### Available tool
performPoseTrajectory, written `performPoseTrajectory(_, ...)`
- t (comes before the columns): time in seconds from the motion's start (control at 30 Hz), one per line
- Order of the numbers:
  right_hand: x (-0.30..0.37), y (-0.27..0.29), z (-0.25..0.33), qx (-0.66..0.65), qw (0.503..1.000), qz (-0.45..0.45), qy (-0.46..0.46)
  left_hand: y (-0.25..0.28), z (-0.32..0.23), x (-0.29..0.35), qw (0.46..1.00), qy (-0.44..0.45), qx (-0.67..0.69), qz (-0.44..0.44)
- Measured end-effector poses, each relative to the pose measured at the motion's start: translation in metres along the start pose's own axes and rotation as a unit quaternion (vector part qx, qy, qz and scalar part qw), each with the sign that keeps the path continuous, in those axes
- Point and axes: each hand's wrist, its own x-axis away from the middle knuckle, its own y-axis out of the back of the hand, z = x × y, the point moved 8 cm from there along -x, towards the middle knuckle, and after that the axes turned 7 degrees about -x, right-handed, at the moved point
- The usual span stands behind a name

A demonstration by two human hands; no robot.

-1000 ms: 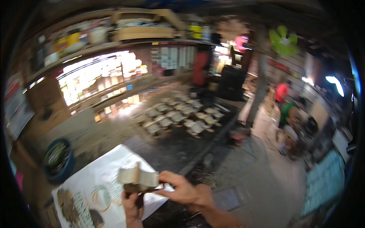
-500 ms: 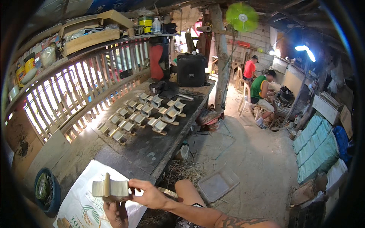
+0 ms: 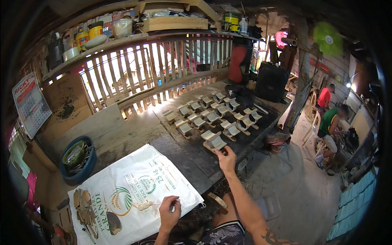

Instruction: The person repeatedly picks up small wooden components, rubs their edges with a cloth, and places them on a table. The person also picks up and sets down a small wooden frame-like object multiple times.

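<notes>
My right hand [image 3: 227,160] reaches forward over the dark bench top [image 3: 179,159], its thumb and fingers closed on the near edge of a curved bamboo piece [image 3: 214,141]. This piece has two pale trough-shaped halves with a ridge between them. Just beyond it, several similar curved bamboo pieces [image 3: 197,121] stand in rows. My left hand [image 3: 169,212] is over the near edge of a white printed sack [image 3: 143,171], its fingers loosely bent and nothing visible in them. Beside it on the sack lies a crumpled pale scrap [image 3: 146,205].
Thin bamboo scraps [image 3: 83,208] and a dark rounded piece [image 3: 114,223] lie on the sack. A blue basin [image 3: 77,175] stands at left. A black speaker [image 3: 271,82] is at the bench's far end. Two people sit at right, beyond a wooden post [image 3: 301,69].
The view has swung left. The bamboo piece, held up in both hands before, is now at the near end of the rows in my right hand. My left hand has let go.
</notes>
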Motion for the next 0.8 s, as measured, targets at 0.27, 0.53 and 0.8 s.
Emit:
performPoseTrajectory(0.27,-0.049,-0.007,-0.049,0.081,0.994,-0.011,-0.067,0.004,-0.008,-0.003,1.000,0.011,0.020,0.017)
performPoseTrajectory(0.53,-0.062,-0.012,-0.056,0.101,0.991,0.017,-0.085,0.002,-0.006,-0.004,1.000,0.012,0.015,0.015)
performPoseTrajectory(0.8,-0.061,-0.013,-0.071,0.107,0.989,0.018,-0.101,0.003,-0.008,-0.003,0.999,0.015,0.016,0.028)
